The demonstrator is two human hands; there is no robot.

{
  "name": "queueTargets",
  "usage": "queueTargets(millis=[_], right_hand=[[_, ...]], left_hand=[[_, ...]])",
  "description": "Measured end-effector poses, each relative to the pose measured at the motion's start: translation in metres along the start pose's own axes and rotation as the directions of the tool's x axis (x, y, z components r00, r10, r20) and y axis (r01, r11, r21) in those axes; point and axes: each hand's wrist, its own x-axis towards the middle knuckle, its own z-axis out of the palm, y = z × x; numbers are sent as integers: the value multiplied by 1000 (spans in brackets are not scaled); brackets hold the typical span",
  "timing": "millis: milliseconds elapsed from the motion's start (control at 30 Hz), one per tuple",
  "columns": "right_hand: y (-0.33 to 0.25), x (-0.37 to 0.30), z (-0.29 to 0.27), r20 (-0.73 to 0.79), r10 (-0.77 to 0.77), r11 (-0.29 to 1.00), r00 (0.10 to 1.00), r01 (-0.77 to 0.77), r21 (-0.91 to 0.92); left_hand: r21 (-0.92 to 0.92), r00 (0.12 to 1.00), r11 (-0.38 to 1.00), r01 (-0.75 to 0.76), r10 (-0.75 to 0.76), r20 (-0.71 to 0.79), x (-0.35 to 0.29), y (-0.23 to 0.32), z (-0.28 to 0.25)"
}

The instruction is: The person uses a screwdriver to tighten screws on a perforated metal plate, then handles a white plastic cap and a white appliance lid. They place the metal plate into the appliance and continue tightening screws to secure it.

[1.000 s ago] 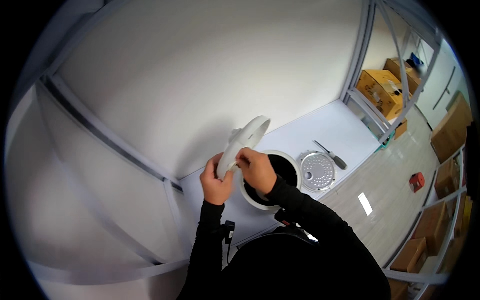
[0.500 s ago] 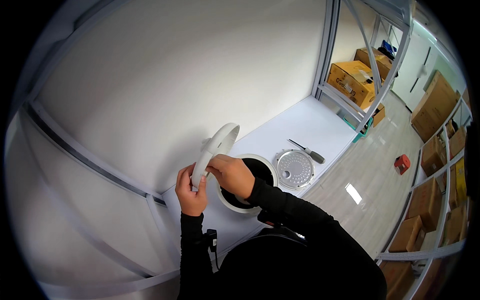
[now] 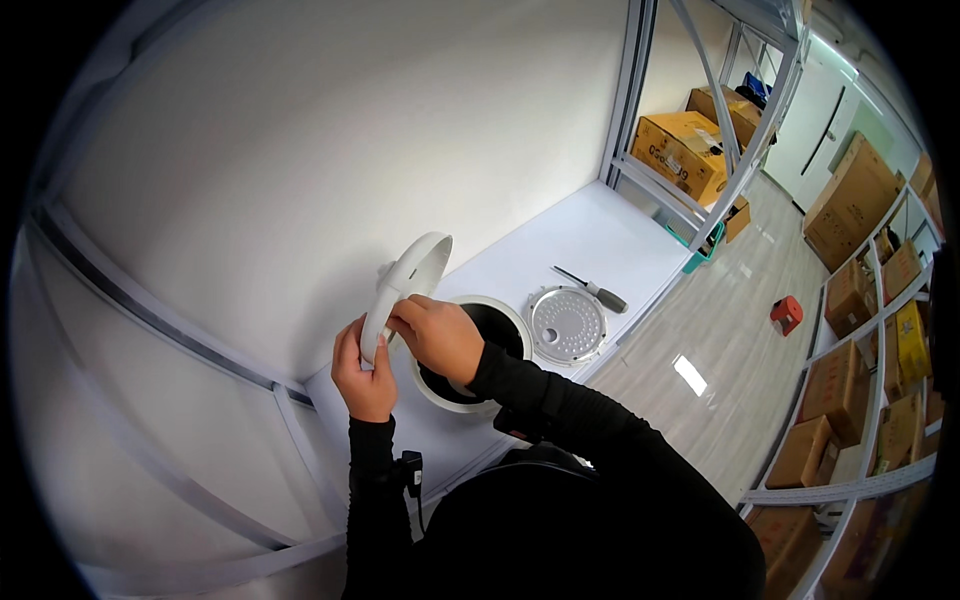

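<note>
A white round lid with a knob on its outer side stands tilted up on edge. My left hand is closed around its lower rim, thumb on the inner side. My right hand is bent in a pinch against the inner side of the lid near that rim; whatever lies between its fingertips is hidden. Below and behind the right hand stands a white round pot with a dark inside, partly covered by the hand and sleeve. To its right lies a perforated metal disc, with a screwdriver just beyond it.
The white table runs along a pale wall, between metal frame posts. Cardboard boxes and a teal bin are past its far end. A red object sits on the floor, before shelves of boxes at right.
The whole view has shifted slightly, so everything sits a little further left and up. Both hands keep their places on the lid, with little visible change in its tilt.
</note>
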Motion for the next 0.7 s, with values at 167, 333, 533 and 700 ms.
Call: queueTargets(millis=[167, 333, 533, 700], right_hand=[[-1, -6, -1, 21, 24, 997, 1000, -25, 69], [-9, -11, -6, 11, 76, 994, 997, -77, 72], [-17, -18, -37, -21, 65, 989, 998, -62, 131], [-5, -44, -76, -256, 323, 895, 911, -206, 396]], left_hand=[[26, 1000, 999, 26, -26, 1, -1, 8, 1], [86, 1000, 996, -8, 9, -16, -3, 12, 6], [77, 998, 995, -59, 61, -30, -8, 12, 9], [62, 991, 990, -126, 123, 46, -18, 19, 12]])
